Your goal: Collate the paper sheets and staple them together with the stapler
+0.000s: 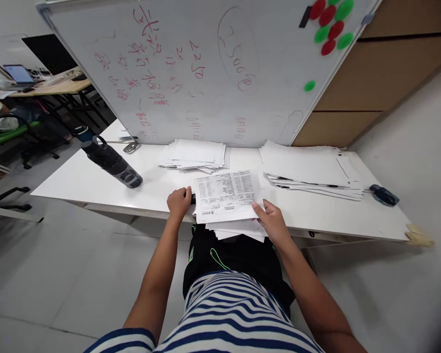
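While my right hand [274, 220] pinches a printed sheet [226, 196] by its lower right corner, thumb on top, my left hand [179, 202] is curled into a fist around a small black object [193, 199] (mostly hidden, so I cannot tell what it is) just beside the sheet's left edge. The printed sheet, covered in rows of small dark type, lies over the front edge of a white table [73, 181], with more loose pages [238, 229] showing below it, towards my lap. Beyond it, a smaller paper stack [196, 153] sits left of centre and a larger paper stack [305, 164] to the right. A dark bottle [112, 162] stands on the left, and behind everything rises a whiteboard [275, 63] with red handwriting.
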